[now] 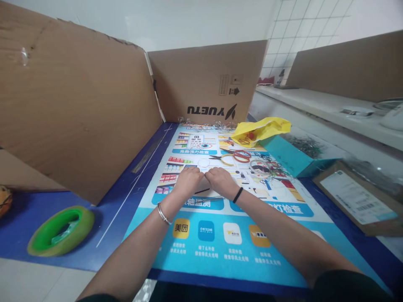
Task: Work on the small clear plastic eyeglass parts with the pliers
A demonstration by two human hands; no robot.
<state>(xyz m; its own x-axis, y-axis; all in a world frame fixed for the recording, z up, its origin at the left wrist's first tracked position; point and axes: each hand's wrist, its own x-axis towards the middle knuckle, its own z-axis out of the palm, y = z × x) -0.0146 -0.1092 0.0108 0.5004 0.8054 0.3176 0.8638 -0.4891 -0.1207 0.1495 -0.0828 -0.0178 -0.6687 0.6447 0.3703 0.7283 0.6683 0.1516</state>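
Note:
My left hand (pixel 189 181), with a silver bangle on the wrist, is closed with its fingertips pinched together. Close beside it, my right hand (pixel 221 181), a black band on its wrist, is closed the same way. Whatever they pinch is too thin or hidden to make out. A faint round loop (pixel 203 163) shows just beyond the fingertips; I cannot tell whether it is wire or print. Farther off lie pliers with yellow handles (pixel 227 161) and scissors with red handles (pixel 242 156). Thin metal pieces (pixel 206 200) lie below my hands on the printed poster (pixel 189 258).
A green-cored tape roll (pixel 61 230) lies left. Cardboard panels (pixel 78 96) stand left and behind. At right are a yellow bag (pixel 267 128), a blue box (pixel 280 155) with tangled metal bits, and a labelled carton (pixel 359 197). Loose wire pieces (pixel 267 182) lie nearby.

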